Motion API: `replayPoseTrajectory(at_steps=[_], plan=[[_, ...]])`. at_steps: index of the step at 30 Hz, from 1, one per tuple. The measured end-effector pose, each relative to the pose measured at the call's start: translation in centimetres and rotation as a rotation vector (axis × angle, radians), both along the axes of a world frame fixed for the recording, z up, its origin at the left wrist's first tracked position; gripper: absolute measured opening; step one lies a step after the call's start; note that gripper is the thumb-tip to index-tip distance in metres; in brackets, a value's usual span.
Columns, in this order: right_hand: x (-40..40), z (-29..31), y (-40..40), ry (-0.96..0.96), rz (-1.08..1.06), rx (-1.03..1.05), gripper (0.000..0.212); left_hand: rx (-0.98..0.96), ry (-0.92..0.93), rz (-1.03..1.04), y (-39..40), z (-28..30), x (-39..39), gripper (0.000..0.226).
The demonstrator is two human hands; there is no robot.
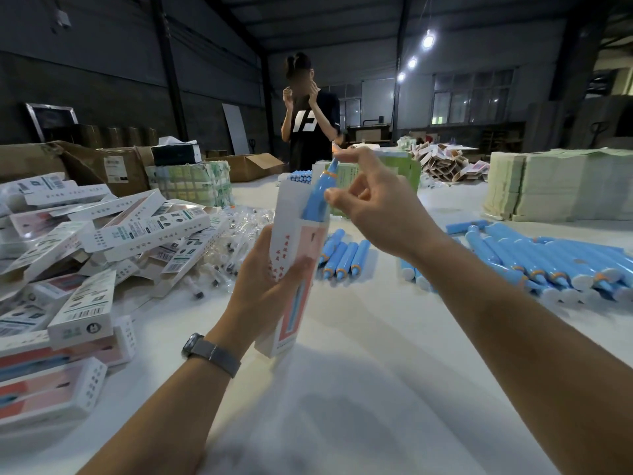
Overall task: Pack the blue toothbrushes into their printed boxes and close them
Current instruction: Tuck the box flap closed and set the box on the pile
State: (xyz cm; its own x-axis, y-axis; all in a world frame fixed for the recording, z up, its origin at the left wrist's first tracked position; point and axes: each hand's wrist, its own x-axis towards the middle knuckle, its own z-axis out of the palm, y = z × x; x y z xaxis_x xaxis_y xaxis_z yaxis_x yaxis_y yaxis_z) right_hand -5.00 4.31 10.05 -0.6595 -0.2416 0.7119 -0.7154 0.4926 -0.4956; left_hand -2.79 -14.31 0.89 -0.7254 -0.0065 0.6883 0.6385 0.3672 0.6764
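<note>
My left hand (270, 275) grips a printed white and pink box (296, 279), held upright above the table with its top flap open. A blue toothbrush (318, 193) stands partly inside the box, its orange ring and tip sticking out of the top. My right hand (373, 207) is at the toothbrush's upper end: the index finger reaches over the tip and the thumb touches its side. More blue toothbrushes (548, 262) lie in a row on the right, and a few (342, 255) lie behind the box.
A heap of packed printed boxes (102, 241) covers the left of the white table (342, 389). Clear bags of small parts (236, 228) lie beside it. Stacks of flat cartons (561, 183) stand at the right. A person (308, 121) stands across the table, near cardboard boxes (102, 166).
</note>
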Motion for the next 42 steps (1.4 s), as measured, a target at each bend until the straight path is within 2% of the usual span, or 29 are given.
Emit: replayPoseTrajectory(at_steps=[3,7,10,12,15,17,20,23,25,28,31,35,37,39,42], plan=[[-0.2,-0.9,-0.9,0.015,0.014,0.012,0.02,-0.082,0.005,0.138,-0.1,-0.2,-0.1,0.024],[-0.6,-2.7,-2.6,0.009,0.051,0.136,0.024,-0.135,0.098,0.347,-0.4,-0.5,-0.6,0.033],[-1.3,-2.7,-3.4,0.072,0.003,-0.107,0.033,-0.075,0.219,0.528,-1.7,-0.6,-1.3,0.04],[-2.4,-3.1,-4.5,0.011,-0.012,-0.17,0.025,0.062,0.198,0.655,-2.7,-0.5,-1.6,0.045],[-4.7,-5.8,-7.2,-0.164,-0.025,0.118,0.023,0.201,0.163,0.774,-3.6,-0.3,-1.8,0.051],[-6.2,-7.8,-9.3,-0.228,-0.017,0.346,0.032,0.193,0.17,0.814,-3.9,-0.3,-1.7,0.055],[-8.5,-9.8,-12.1,-0.279,-0.065,0.555,0.043,0.145,0.14,0.843,-3.9,-0.3,-1.8,0.06],[-10.1,-11.1,-14.1,-0.304,-0.096,0.766,0.036,0.134,0.126,0.867,-3.8,-0.6,-1.9,0.061],[-10.5,-11.6,-14.7,-0.305,-0.101,0.788,0.026,0.115,0.142,0.862,-3.8,-0.7,-2.0,0.062],[-10.8,-11.2,-14.6,-0.239,-0.106,0.64,0.018,0.067,0.169,0.848,-3.5,-0.8,-2.0,0.062],[-10.0,-9.7,-13.4,-0.156,-0.068,0.396,0.023,0.108,0.166,0.755,-3.0,-0.4,-1.9,0.053],[-7.0,-5.8,-9.4,-0.167,0.127,-0.036,0.016,0.469,0.086,0.336,-1.6,0.2,-1.3,0.034],[-4.9,-3.6,-7.0,-0.188,0.228,-0.255,0.009,0.565,-0.027,0.142,-0.8,0.2,-1.1,0.02],[-2.6,-1.7,-5.2,-0.184,0.286,-0.413,0.008,0.573,-0.143,-0.022,-0.2,0.0,-0.9,0.009],[0.4,-0.2,-3.3,-0.149,0.325,-0.562,0.011,0.451,-0.163,-0.079,0.8,-0.2,-0.4,0.016]])
